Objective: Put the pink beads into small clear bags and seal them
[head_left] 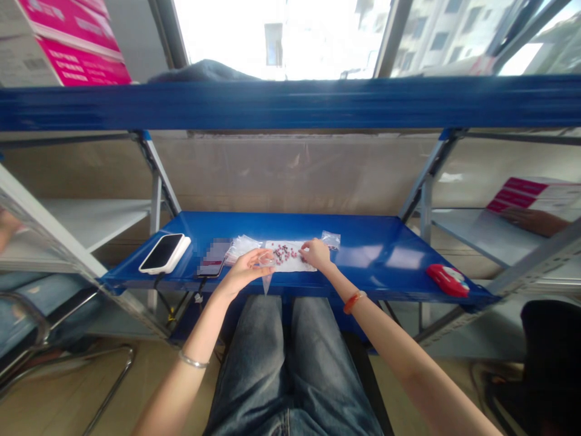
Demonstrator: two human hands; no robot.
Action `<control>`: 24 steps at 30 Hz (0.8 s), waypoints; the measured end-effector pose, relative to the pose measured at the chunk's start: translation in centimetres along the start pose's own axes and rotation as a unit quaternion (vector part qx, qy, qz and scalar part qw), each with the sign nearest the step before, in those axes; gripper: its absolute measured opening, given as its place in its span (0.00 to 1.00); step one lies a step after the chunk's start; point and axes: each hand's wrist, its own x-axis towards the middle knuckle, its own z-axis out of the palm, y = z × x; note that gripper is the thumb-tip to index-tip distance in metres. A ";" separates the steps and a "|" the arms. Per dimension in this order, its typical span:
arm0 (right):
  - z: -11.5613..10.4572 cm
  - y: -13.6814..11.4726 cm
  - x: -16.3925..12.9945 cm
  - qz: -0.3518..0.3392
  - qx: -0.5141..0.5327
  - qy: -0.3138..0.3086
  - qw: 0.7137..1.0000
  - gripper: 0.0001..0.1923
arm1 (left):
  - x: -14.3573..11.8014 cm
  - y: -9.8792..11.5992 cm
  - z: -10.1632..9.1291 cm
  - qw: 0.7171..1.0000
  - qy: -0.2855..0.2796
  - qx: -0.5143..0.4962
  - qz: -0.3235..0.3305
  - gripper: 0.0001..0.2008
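My left hand [245, 271] is closed with thumb and fingers on a small clear plastic bag [267, 283], whose pointed corner hangs over the table's front edge. Just to its right, a white sheet [294, 264] carries many small dark red and blackish bead-like pieces [285, 252]. My right hand [316, 253] is over the right part of that sheet, fingertips drawn together at the pieces. Whatever those fingers may hold is too small to make out. A stack of clear plastic bags [244, 245] lies behind my left hand. Beyond my right hand is another small clear bag [332, 240] with something dark inside.
On the blue table [363, 233], a white device with a black screen [164, 253] and a phone [214, 257] lie at left. A red object [448, 280] sits near the right corner. A blue shelf beam [290, 104] crosses above. At far right, another person's hand [526, 219] touches a box.
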 end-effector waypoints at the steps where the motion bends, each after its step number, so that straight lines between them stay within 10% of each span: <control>1: 0.1 0.0 0.1 0.006 0.000 0.000 1.000 0.10 | -0.1 0.1 0.0 1.000 -0.002 0.002 0.000 0.28; 24: -5.1 -4.4 -1.4 -0.112 0.151 0.106 0.977 0.07 | -0.3 0.1 -0.2 0.998 -0.024 0.019 0.054 0.30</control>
